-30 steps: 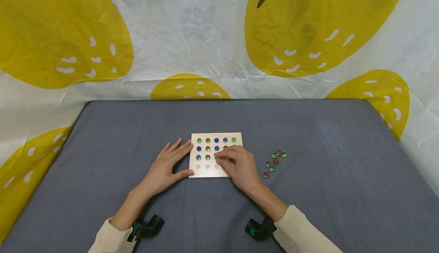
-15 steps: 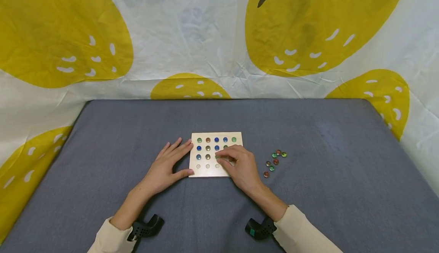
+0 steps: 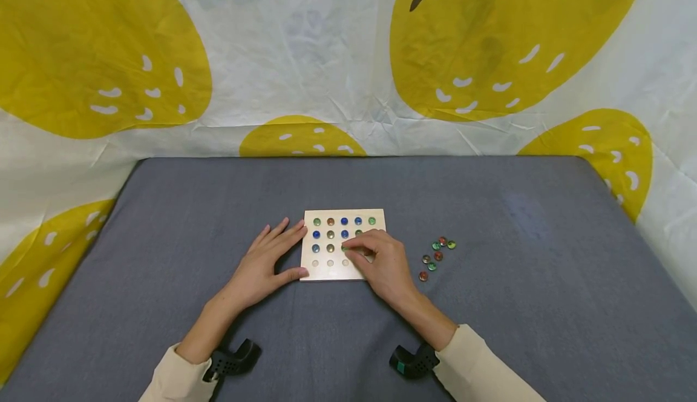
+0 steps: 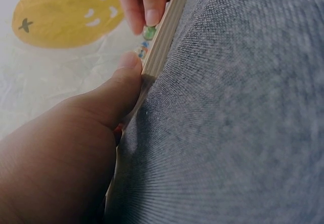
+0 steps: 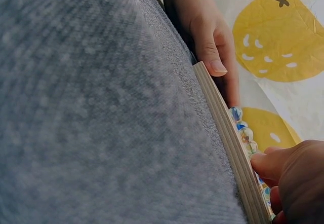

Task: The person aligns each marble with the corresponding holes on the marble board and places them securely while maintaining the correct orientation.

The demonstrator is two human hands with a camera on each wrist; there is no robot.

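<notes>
My right hand [image 3: 383, 266] lies over the near right part of the square pale wooden peg board [image 3: 327, 272], which sits flat near the middle of the grey cloth-covered table [image 3: 490, 317]. Its fingers are curled, and thumb and forefinger pinch a small green glass bead [image 4: 149, 32] right at the board's surface, in the third row from the far edge, just right of the brown bead. So the bead is under my own fingertips, pointing nowhere in particular: it is a round flattish pebble with no long axis to speak of. The hollow it meets lies straight below it.

My left hand [image 3: 261, 266] rests flat and spread on the table against the board's left edge, thumb [image 4: 119, 84] pressed to the near left corner, fingertips touching the far part of that edge. It holds nothing; it steadies the board.

The board is square, its edges running parallel to the table's edges. The far rows are filled with green, brown and blue beads [image 3: 344, 221]; the nearest row shows bare hollows.

Further right, well apart from the board, lies a loose cluster of green and red glass beads [image 3: 435, 255], nearer my right hand than my left.
</notes>
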